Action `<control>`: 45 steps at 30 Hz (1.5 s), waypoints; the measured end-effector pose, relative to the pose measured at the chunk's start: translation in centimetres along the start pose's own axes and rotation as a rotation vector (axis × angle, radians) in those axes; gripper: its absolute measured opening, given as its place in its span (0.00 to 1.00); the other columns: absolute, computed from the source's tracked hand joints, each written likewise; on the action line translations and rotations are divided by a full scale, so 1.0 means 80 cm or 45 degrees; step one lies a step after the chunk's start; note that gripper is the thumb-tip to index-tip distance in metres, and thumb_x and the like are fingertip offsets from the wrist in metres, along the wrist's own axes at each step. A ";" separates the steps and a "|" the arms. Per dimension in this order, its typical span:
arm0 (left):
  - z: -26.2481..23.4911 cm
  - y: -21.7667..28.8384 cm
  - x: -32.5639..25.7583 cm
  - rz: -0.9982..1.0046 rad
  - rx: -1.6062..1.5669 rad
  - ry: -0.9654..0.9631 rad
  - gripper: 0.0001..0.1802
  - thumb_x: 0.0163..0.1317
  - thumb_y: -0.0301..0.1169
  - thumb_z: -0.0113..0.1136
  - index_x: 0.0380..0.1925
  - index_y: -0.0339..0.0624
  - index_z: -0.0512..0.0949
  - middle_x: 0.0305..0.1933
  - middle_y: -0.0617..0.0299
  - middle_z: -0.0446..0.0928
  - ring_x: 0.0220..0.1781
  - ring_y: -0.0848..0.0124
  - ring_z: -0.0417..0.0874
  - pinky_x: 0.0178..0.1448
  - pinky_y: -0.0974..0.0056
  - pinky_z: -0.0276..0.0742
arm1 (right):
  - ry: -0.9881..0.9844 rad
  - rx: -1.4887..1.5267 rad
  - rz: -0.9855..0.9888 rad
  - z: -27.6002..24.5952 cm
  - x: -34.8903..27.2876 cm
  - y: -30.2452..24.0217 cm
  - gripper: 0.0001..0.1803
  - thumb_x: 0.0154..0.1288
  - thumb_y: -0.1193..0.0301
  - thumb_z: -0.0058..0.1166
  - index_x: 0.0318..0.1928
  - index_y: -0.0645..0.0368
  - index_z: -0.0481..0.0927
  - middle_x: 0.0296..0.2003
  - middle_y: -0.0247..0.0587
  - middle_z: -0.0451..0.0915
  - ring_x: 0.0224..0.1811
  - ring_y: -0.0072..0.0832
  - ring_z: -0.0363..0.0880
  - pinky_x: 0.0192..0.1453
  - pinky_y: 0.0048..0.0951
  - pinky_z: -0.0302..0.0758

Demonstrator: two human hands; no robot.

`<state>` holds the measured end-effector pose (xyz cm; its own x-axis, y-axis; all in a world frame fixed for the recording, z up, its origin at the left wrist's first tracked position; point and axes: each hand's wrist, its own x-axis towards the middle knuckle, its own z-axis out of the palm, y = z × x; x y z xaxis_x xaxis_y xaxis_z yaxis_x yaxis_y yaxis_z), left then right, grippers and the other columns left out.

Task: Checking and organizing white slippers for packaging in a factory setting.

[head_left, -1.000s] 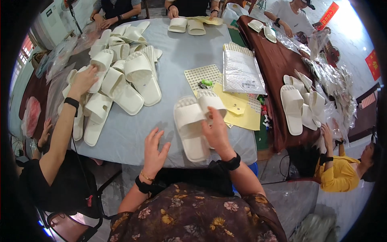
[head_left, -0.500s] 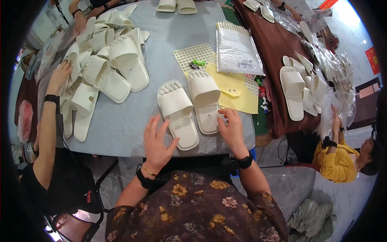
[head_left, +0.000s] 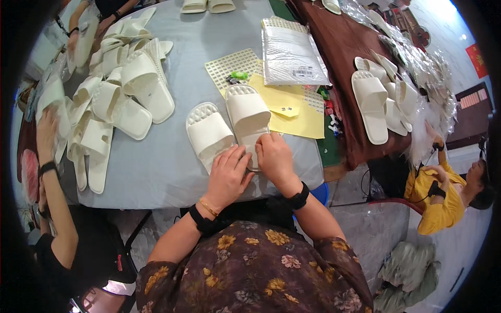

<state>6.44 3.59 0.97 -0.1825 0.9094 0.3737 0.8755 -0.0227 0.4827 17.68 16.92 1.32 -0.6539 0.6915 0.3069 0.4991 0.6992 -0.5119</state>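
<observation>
A pair of white slippers with bubbled insoles lies on the table before me, toes toward me. My left hand (head_left: 228, 175) lies over the footbed of the left slipper (head_left: 209, 130), its fingers stretched out and close together. On the right slipper (head_left: 249, 109), my right hand (head_left: 275, 160) covers the footbed just below the strap. Its fingers are curled and pressed together; what they hold, if anything, is hidden. Yellow sticker sheets (head_left: 305, 117) lie beyond the right slipper.
A heap of white slippers (head_left: 122, 94) is at the left, near a co-worker's hand (head_left: 47, 128). A silver bubble mailer (head_left: 293, 55) and small green clips (head_left: 239, 75) lie beyond. Right, a brown-covered table (head_left: 344, 68) bears more slippers (head_left: 371, 104); a person in yellow (head_left: 443, 198) is beside it.
Both my hands have come in over the slippers' footbeds, and my right fingers have curled. At left, the co-worker's hand has moved away from the heap with a slipper. The view has shifted slightly.
</observation>
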 end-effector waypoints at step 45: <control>0.005 0.001 -0.004 -0.031 0.032 0.039 0.26 0.55 0.35 0.66 0.55 0.44 0.76 0.64 0.56 0.73 0.68 0.55 0.71 0.71 0.50 0.62 | -0.120 0.247 -0.058 -0.048 0.092 0.077 0.06 0.60 0.77 0.61 0.39 0.63 0.84 0.32 0.47 0.81 0.31 0.40 0.80 0.35 0.34 0.77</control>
<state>6.74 3.50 0.54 -0.2174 0.8965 0.3861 0.8814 0.0103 0.4723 18.14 27.00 3.46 -0.7281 0.6334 0.2620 0.3546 0.6752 -0.6468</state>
